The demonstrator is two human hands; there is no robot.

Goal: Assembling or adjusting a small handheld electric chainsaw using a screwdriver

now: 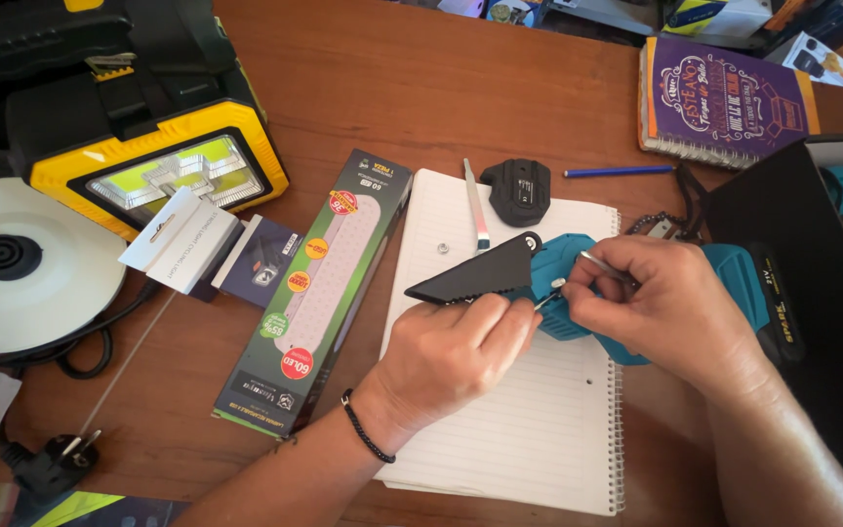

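I see the wooden table (461, 88) evenly and brightly lit by soft light, with a pale sheen across its upper middle and only short, faint shadows under my left hand (451, 356) and right hand (670, 307) on the white spiral notepad (529, 429). The glossy white disc (26, 268) at the left edge and the lens of the yellow work light (178, 176) in the upper left throw back mild glare. Focus is sharp at centre, while the edges bow slightly and the clutter along the top right looks softer.
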